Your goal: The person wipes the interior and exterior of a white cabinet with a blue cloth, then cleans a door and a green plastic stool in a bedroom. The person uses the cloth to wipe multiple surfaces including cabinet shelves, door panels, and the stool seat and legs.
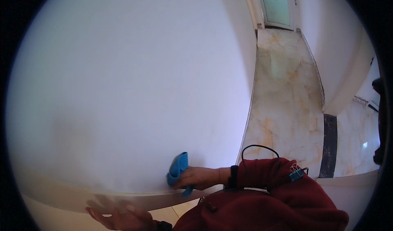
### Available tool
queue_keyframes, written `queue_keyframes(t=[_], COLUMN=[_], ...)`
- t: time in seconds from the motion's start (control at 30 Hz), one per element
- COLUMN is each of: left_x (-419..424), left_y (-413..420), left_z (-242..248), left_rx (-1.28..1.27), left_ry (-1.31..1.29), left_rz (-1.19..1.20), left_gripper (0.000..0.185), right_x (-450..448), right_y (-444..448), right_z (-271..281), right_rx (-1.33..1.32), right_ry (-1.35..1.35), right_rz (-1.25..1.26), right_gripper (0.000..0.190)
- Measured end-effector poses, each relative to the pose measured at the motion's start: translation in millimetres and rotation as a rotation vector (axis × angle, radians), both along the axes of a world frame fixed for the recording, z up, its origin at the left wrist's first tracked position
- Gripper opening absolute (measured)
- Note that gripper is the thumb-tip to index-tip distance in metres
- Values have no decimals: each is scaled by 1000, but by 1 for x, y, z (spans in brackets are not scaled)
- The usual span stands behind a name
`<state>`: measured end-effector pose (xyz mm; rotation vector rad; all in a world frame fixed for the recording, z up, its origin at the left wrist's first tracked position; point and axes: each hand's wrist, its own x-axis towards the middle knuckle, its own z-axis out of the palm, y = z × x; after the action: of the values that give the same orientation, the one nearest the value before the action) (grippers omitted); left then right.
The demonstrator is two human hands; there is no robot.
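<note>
A folded blue cloth (178,169) is held in my right hand (198,178) against the lower part of a white wall (138,93). One end of the cloth hangs below my fingers. Lower left, my left hand (122,218) has its fingers spread and holds nothing. It is beside the cream end face of the wall (153,200), where a shadow of the fingers falls. Whether it touches that face I cannot tell. Dark red sleeves (261,175) cover my arms, and a dark band circles each wrist.
A black cable (261,145) loops above my right sleeve, near a blue binder clip (296,175) fixed to it. Marble-look floor (282,86) runs along the wall to a frosted-glass door (276,5). A dark floor strip (328,145) crosses the opening at right.
</note>
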<state>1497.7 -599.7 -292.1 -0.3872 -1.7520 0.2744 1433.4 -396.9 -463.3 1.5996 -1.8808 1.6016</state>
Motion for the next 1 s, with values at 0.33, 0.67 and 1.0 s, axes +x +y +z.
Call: queue_keyframes(t=[0.33,0.67,1.0], left_x=[13,14,20], left_y=[30,31,46], left_z=[-7,-5,25], left_rx=[-135,-133,-100], left_ry=[177,187,83], left_rz=[63,166,282], left_gripper=[39,41,31], right_x=[-19,-50,-75], right_y=[46,76,164], right_z=[58,21,-146], right_rx=[-387,-468,441], right_ry=[453,-53,-52], right_rz=[-18,-262,-177], right_gripper=[36,52,14])
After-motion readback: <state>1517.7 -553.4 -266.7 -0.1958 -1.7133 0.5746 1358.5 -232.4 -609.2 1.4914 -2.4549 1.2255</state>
